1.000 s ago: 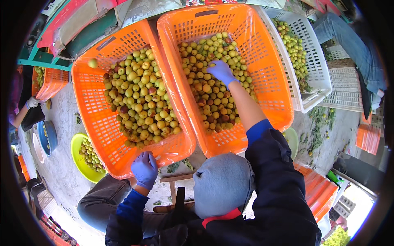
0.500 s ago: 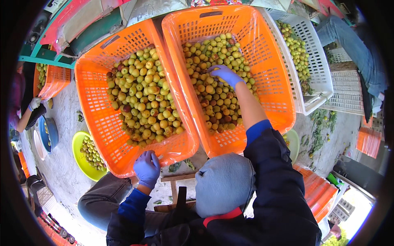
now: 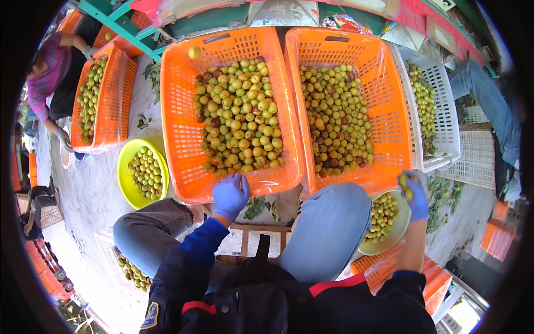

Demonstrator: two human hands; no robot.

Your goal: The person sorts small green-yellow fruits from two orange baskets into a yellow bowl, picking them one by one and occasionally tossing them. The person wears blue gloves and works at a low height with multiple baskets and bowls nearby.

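Note:
Two orange slatted crates lined with clear plastic stand before me, the left crate (image 3: 183, 142) and the right crate (image 3: 389, 122), both holding small round yellow-green fruits (image 3: 239, 111) with some reddish ones. My left hand (image 3: 231, 197), in a blue-violet glove, is at the near rim of the left crate with its fingers curled; what they hold, if anything, is hidden. My right hand (image 3: 416, 197), gloved alike, is closed round a few fruits beside the pale green bowl (image 3: 396, 236), which has fruits in it. One single fruit (image 3: 194, 52) shows against the left crate's far wall, resting or airborne, I cannot tell.
A yellow-green bowl (image 3: 127, 192) of fruits stands left of the crates. A white crate (image 3: 445, 111) of fruits adjoins the right one. At far left, a person's gloved hand (image 3: 64, 139) is near another orange crate (image 3: 119, 106). Leaves (image 3: 445, 200) litter the floor at right.
My right hand has left the right crate's fruits and moved right and nearer me, now holding fruits. The view has shifted. The lone fruit at the left crate's far wall is new.

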